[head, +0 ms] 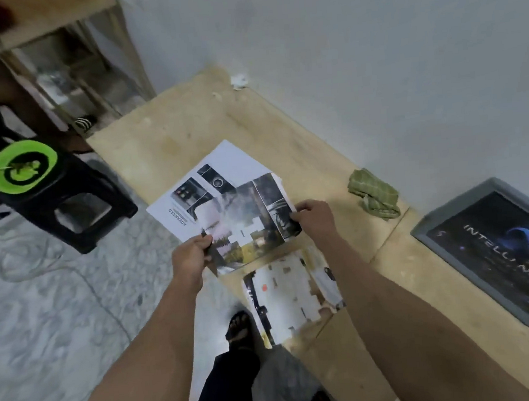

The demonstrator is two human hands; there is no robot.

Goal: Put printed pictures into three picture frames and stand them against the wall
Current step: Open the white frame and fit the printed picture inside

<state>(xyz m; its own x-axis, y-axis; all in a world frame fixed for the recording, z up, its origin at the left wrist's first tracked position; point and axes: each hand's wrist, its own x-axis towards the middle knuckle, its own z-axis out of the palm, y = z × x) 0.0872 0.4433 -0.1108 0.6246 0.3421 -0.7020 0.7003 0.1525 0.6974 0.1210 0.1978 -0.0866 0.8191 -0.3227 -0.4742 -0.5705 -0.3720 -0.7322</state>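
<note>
Wooden boards make a low table (300, 152) along a pale wall, and we stand beside it. Our left hand (191, 254) and right hand (314, 218) each pinch one side of some printed pictures (225, 203) above the table. Another print (292, 297) lies below them, maybe in plastic. One picture frame (498, 250) leans against the wall, near a green cloth (374, 194).

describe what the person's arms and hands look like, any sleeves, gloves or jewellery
Both forearms are bare up to the frame edge: no sleeves show. The left hand and right hand wear no gloves, and no watch, bracelet or ring is visible at either wrist or on the fingers, though the picture is somewhat blurred. Further down, dark trousers and a dark open-toed sandal show.
</note>
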